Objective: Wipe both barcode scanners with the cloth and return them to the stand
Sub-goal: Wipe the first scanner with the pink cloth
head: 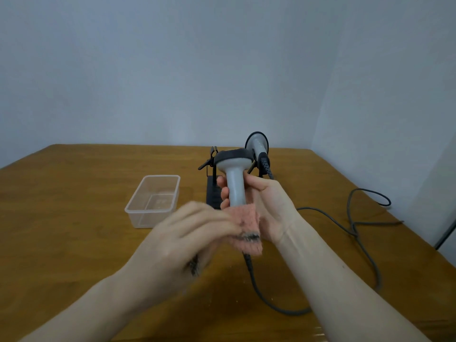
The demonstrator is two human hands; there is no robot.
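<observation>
My right hand grips the grey handle of a barcode scanner, held upright with its black-rimmed head pointing away. My left hand, blurred, holds a pink cloth with a dark edge, wrapped around the bottom of the scanner's handle. The scanner's cable hangs from below the cloth and trails across the table. A second grey scanner rests on the right side of the black stand, behind the held one. The stand's left cradle holds nothing.
A clear plastic tub sits on the wooden table, left of the stand. Grey cables loop over the table's right side. A pale wall stands close behind the table's far edge.
</observation>
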